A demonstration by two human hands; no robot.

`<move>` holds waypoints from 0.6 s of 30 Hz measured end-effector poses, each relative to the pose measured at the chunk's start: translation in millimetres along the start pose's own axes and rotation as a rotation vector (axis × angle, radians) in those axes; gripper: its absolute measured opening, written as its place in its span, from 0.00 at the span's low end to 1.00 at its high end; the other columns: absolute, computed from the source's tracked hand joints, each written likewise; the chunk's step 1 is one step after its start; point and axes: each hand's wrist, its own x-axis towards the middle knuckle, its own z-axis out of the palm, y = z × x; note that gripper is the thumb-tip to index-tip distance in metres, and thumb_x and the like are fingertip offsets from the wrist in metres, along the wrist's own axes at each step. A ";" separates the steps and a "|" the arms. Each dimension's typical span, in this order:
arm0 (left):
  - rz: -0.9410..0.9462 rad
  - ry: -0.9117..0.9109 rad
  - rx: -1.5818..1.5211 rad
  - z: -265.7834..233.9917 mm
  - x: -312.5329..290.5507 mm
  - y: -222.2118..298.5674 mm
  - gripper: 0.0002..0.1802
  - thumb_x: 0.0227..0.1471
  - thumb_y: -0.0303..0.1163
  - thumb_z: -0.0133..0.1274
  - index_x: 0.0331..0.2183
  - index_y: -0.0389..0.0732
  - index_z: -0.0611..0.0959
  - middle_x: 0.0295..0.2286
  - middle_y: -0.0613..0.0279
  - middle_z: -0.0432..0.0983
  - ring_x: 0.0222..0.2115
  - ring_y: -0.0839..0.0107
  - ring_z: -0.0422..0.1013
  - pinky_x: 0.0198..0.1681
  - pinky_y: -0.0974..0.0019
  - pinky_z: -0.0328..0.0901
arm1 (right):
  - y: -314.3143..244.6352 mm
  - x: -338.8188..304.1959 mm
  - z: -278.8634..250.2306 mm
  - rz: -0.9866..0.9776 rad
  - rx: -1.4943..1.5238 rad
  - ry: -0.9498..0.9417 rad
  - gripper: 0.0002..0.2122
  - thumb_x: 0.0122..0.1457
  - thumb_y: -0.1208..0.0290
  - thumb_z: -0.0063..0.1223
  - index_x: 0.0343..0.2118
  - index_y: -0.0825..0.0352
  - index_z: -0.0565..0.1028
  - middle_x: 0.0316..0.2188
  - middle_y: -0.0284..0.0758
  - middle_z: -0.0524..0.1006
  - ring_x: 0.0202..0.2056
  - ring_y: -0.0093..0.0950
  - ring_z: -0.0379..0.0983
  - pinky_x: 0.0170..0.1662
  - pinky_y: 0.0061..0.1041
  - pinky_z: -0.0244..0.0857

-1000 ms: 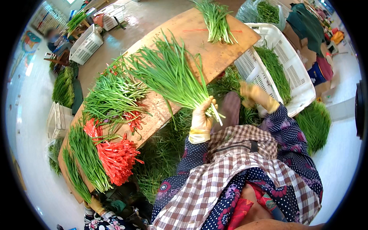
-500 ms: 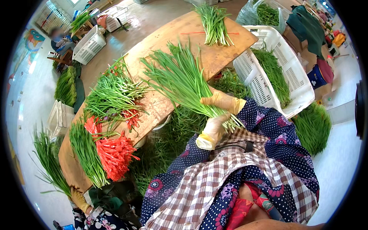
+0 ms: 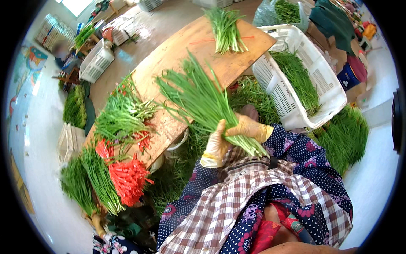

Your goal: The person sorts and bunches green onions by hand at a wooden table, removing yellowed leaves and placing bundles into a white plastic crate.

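Observation:
A big loose bunch of garlic chives (image 3: 196, 95) is held at a slant before my apron, leaves over the wooden board and pale stem ends toward me. My right hand (image 3: 248, 128), in a pale yellow glove, is closed round the stems. My left hand (image 3: 215, 144), gloved alike, presses against the bunch's left side, thumb up; its fingers are partly hidden. On the board's left part lie a pile of chives (image 3: 122, 114), a sheaf of chives (image 3: 101, 182) and a bundle of red ties (image 3: 129, 180). Another bunch of chives (image 3: 226, 31) rests across a red tie at the far end.
At the right stands a white plastic crate (image 3: 334, 106) with chives inside, beside more chives (image 3: 344, 135) on the floor. Loose greens (image 3: 169, 186) fill the space below the board. At lower left a co-worker's gloved hand (image 3: 98, 223) holds chives (image 3: 78, 184).
My left hand has moved left and up along the stems, away from their cut ends. The bunch has come slightly lower. The co-worker's chives have moved right, up against the board.

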 end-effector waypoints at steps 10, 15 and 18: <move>0.127 0.099 0.121 -2.5 25.4 2.4 0.23 0.49 0.33 0.54 0.46 0.35 0.70 0.42 0.59 0.69 0.40 0.67 0.68 0.43 0.66 0.66 | 24.5 12.5 -11.9 -0.261 -0.133 0.113 0.42 0.48 0.63 0.60 0.60 0.64 0.43 0.51 0.36 0.63 0.51 0.24 0.59 0.53 0.22 0.54; 0.273 0.125 0.410 32.4 24.4 15.9 0.24 0.47 0.33 0.54 0.46 0.34 0.69 0.41 0.58 0.70 0.40 0.67 0.67 0.44 0.67 0.63 | 23.1 19.0 -14.6 -0.440 -0.721 0.300 0.44 0.49 0.44 0.49 0.59 0.66 0.42 0.49 0.54 0.64 0.51 0.41 0.62 0.51 0.29 0.57; 0.364 0.206 0.581 61.6 10.0 47.5 0.23 0.47 0.34 0.54 0.45 0.36 0.71 0.39 0.59 0.71 0.39 0.69 0.67 0.43 0.67 0.63 | -25.5 16.9 21.9 -0.384 -0.797 0.264 0.38 0.52 0.55 0.51 0.60 0.65 0.44 0.55 0.45 0.59 0.54 0.33 0.58 0.55 0.26 0.53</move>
